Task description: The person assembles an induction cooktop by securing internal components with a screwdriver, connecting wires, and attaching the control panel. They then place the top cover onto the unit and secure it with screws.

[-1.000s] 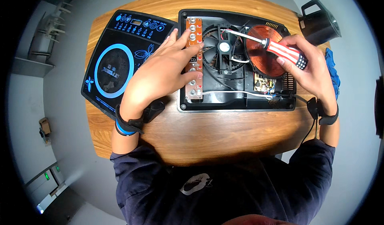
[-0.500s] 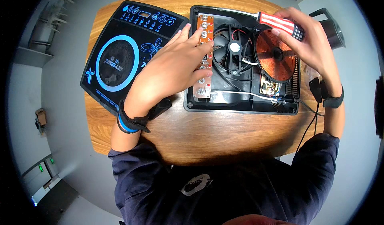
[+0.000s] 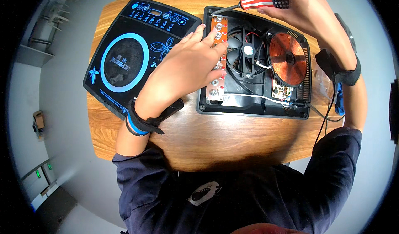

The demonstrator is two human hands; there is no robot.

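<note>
The brown wood-grain desk [image 3: 232, 140] carries a black cooktop panel [image 3: 124, 63] with blue markings, left of the left hand [image 3: 193, 63], and an open black casing [image 3: 253, 113], reaching rightward from beneath that hand.

My left hand [image 3: 189, 61] spread on orange circuit board [image 3: 219, 23], right hand [image 3: 300, 6] gripping striped screwdriver [image 3: 262, 1], tip by board's far end.

Short-sleeve shirt [image 3: 257, 192]: dark navy, loose sleeves [image 3: 139, 171] ending near elbows. Pale oval print [image 3: 204, 193] on chest, dark patches inside. Left hand [image 3: 193, 61] bare; left wrist strap [image 3: 150, 124] black, wide, loose end sticking out, dark block [image 3: 173, 108] beside. Blue band [image 3: 134, 125], thin black band [image 3: 132, 130] toward elbow. Right hand [image 3: 306, 2] bare; right wrist strap [image 3: 349, 75] black, wide, black block [image 3: 325, 61] attached, thin black cable [image 3: 330, 108] hanging below.
</note>
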